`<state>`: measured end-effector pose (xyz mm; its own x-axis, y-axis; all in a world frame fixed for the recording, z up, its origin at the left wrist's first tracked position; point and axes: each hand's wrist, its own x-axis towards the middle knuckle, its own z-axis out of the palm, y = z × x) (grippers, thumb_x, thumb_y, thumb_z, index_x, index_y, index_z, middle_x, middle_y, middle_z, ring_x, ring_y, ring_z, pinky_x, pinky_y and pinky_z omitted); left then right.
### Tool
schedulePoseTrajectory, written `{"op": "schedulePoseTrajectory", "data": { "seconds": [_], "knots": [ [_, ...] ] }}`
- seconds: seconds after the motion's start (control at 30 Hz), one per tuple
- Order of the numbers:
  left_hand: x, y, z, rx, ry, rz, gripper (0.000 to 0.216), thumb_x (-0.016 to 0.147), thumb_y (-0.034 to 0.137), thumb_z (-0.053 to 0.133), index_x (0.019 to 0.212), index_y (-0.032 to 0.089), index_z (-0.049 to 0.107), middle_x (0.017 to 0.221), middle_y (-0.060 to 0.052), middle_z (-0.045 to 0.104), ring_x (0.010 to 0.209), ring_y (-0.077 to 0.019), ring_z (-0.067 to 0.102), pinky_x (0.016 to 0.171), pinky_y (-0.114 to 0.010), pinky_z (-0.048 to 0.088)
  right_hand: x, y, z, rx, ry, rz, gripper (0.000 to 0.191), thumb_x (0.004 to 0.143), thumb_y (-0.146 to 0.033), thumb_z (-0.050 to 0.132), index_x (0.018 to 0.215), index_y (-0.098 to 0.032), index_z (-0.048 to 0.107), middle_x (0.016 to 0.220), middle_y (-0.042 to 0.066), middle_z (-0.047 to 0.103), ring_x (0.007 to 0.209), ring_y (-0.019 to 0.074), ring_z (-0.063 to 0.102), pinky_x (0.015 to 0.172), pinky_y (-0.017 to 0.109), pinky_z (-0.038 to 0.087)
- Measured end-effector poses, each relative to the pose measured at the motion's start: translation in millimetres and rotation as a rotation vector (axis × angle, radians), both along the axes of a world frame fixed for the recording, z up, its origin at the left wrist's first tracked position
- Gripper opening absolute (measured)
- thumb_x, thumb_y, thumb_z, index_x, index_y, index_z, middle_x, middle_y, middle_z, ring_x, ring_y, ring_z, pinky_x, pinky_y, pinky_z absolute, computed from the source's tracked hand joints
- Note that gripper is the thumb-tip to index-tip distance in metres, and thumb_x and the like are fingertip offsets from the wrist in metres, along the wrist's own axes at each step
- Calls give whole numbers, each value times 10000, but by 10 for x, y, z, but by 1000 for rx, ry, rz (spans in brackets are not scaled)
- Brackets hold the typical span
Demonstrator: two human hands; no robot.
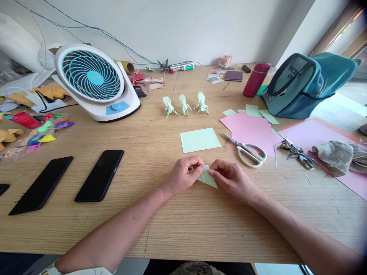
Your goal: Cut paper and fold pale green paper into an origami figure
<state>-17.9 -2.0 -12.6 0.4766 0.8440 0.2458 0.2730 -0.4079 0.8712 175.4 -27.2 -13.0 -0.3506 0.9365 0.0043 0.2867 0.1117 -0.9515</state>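
A partly folded piece of pale green paper (pixel 207 177) lies on the wooden table (pixel 183 221) in front of me. My left hand (pixel 183 173) pinches its left part with curled fingers. My right hand (pixel 231 177) pinches its right edge. Just beyond them lies a flat pale green paper square (pixel 200 139). Farther back three finished green origami figures (pixel 185 105) stand in a row.
White-handled scissors (pixel 248 151) rest on pink paper (pixel 249 131) to the right, with keys (pixel 296 152) and a crumpled cloth (pixel 338 156) beyond. Two black phones (pixel 71 181) lie at left. A white and blue fan (pixel 94 82), a red bottle (pixel 256 79) and a teal bag (pixel 304 86) stand at the back.
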Motion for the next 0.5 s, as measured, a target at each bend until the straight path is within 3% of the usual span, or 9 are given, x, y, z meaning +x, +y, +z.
{"op": "schedulePoseTrajectory", "data": {
  "seconds": [0.17,0.5],
  "knots": [
    [-2,-20,-3,6,48,-56,211,906,217,539,702,162,544,655,34,534,611,-84,467,574,-212,364,2,1,-4,62,-60,-11,285,932,-384,551,733,-179,553,643,-28,482,596,114,413,532,249,339],
    [8,-25,51,-28,25,-40,232,910,248,526,693,166,528,643,32,524,588,-84,442,556,-208,361,2,-4,17,83,-66,6,281,941,-362,542,722,-188,523,656,-24,481,604,115,421,536,249,338]
  ]
}}
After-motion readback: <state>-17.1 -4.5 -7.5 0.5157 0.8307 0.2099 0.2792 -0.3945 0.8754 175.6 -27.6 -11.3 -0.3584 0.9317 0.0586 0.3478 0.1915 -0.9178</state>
